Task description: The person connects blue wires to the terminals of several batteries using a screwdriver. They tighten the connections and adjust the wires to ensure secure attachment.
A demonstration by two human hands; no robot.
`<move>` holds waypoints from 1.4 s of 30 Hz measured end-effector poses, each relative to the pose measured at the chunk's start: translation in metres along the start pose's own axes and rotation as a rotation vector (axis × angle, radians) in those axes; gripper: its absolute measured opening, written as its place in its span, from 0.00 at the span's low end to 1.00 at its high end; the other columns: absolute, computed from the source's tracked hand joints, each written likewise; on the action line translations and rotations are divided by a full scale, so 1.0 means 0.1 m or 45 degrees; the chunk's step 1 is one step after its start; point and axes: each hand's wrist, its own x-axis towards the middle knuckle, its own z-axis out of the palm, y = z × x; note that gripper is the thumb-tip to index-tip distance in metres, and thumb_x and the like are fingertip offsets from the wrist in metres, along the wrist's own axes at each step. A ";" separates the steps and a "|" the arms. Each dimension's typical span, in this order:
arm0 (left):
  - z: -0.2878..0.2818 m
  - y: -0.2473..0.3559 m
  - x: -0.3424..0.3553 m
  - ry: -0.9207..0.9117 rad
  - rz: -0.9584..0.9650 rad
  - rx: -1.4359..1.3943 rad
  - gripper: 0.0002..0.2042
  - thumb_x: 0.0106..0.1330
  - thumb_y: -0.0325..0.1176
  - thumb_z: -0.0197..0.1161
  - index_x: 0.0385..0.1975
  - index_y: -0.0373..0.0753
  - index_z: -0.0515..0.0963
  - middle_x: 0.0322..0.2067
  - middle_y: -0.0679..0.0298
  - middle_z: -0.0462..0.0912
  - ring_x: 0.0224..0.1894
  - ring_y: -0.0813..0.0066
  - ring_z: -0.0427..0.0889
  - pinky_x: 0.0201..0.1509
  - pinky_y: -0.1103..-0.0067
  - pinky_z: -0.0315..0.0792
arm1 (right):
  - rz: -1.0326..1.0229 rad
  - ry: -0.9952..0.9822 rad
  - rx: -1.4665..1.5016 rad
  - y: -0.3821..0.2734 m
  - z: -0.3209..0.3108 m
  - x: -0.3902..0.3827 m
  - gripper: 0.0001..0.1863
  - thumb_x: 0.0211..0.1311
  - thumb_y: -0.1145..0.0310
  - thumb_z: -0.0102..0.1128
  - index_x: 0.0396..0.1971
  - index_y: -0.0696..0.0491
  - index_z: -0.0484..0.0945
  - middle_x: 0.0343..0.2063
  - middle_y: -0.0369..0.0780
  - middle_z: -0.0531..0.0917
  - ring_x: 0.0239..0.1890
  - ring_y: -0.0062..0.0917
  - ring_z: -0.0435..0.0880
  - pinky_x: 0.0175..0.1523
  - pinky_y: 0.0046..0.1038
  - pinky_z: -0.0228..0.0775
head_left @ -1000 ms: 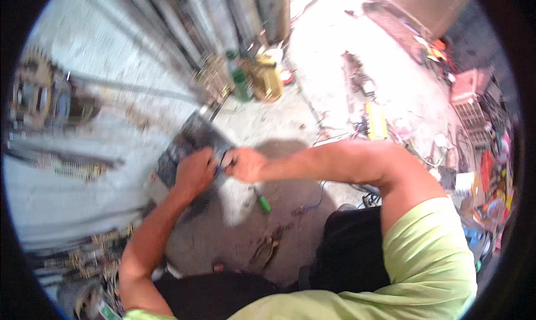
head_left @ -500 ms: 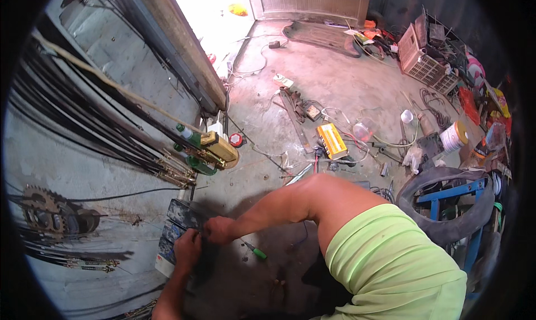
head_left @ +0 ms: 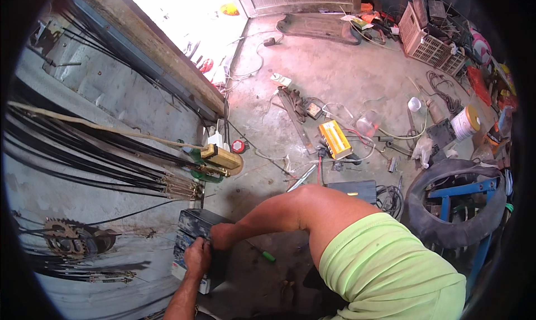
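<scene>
A dark box with a scuffed, mottled top and a pale lower edge (head_left: 192, 222) stands by the wall at the lower left. My left hand (head_left: 197, 257) is closed at its near side, fingertips pinched against the box. Close beside it, my right hand (head_left: 221, 237) is curled into a fist on the box's right part. Whatever thin thing either hand grips is hidden by the fingers. On the floor to the right lies a screwdriver with a green handle (head_left: 268, 256).
Cables (head_left: 111, 164) and a toothed sprocket (head_left: 58, 236) hang along the left wall. Ahead on the floor lie a yellow-orange carton (head_left: 335, 139), a metal bar (head_left: 296, 122) and loose wires. A black rubber tube (head_left: 416, 219) rests against a blue frame (head_left: 474, 253) at right. A plastic crate (head_left: 427, 44) stands far right.
The whole view has shifted a little. Both hands remain close together at the box, and my right hand still sits beside the left. The box's near side shows more now.
</scene>
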 end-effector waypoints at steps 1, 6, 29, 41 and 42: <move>0.01 0.00 0.00 -0.016 -0.013 0.020 0.08 0.67 0.37 0.63 0.31 0.40 0.78 0.28 0.46 0.83 0.35 0.40 0.83 0.36 0.53 0.74 | -0.020 -0.005 -0.006 0.00 -0.04 -0.02 0.18 0.55 0.58 0.62 0.32 0.60 0.87 0.38 0.52 0.88 0.46 0.45 0.89 0.51 0.42 0.81; -0.03 0.08 0.04 -0.017 0.032 0.046 0.07 0.66 0.36 0.63 0.30 0.39 0.78 0.28 0.45 0.83 0.35 0.39 0.82 0.36 0.54 0.74 | -0.179 0.046 -0.044 0.01 -0.22 -0.07 0.18 0.54 0.57 0.64 0.32 0.59 0.87 0.37 0.52 0.88 0.45 0.46 0.88 0.50 0.43 0.81; 0.06 0.00 0.00 0.112 0.108 -0.073 0.06 0.67 0.34 0.65 0.36 0.39 0.83 0.30 0.51 0.85 0.32 0.45 0.84 0.36 0.63 0.78 | -0.264 0.000 -0.078 0.02 -0.49 0.01 0.20 0.51 0.58 0.67 0.37 0.60 0.87 0.42 0.54 0.87 0.50 0.46 0.87 0.52 0.42 0.81; 0.08 0.02 -0.01 0.039 -0.171 -0.254 0.05 0.65 0.31 0.66 0.31 0.36 0.80 0.26 0.51 0.83 0.28 0.52 0.85 0.34 0.67 0.77 | -0.268 -0.001 -0.111 0.06 -0.44 0.11 0.21 0.51 0.55 0.70 0.37 0.58 0.88 0.43 0.53 0.88 0.49 0.45 0.87 0.52 0.42 0.81; 0.06 0.06 0.00 0.030 -0.168 -0.234 0.05 0.65 0.31 0.66 0.32 0.36 0.80 0.26 0.50 0.84 0.29 0.51 0.85 0.35 0.66 0.77 | -0.270 -0.002 -0.117 0.07 -0.43 0.13 0.21 0.51 0.55 0.70 0.37 0.58 0.88 0.43 0.53 0.88 0.49 0.45 0.87 0.52 0.42 0.81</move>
